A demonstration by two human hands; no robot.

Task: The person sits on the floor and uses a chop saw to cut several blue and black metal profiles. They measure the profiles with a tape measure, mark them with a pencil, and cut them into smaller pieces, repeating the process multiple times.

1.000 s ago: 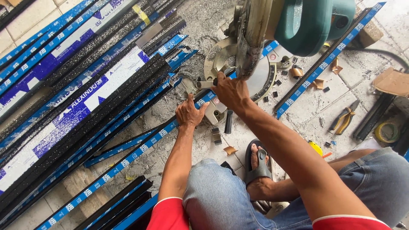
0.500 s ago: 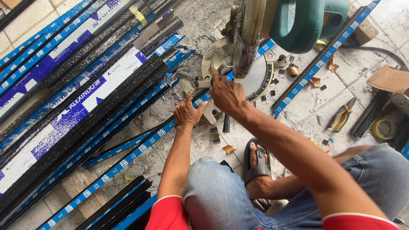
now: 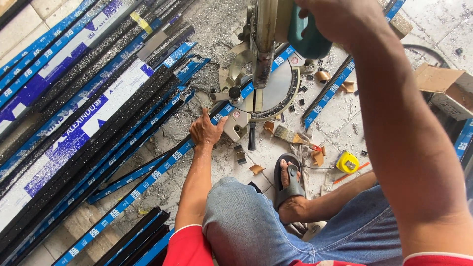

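My left hand (image 3: pixel 207 130) flat, pressing blue-taped strip (image 3: pixel 148 180) on floor; right hand (image 3: pixel 340 19) clamped on saw handle (image 3: pixel 308 37), far.

Left hand (image 3: pixel 207 130) pressing blue-wrapped profile (image 3: pixel 148 180), right hand (image 3: pixel 340 19) gripping saw handle (image 3: pixel 308 39)

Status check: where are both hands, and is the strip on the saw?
Left hand pressing blue-taped strip flat. Right hand gripping saw handle. Strip runs across saw table, under the saw head. Offcuts, brush nearby.

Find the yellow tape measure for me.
Head view, right of centre: the tape measure lies on the floor, just right of the sandalled foot and below the paintbrush.
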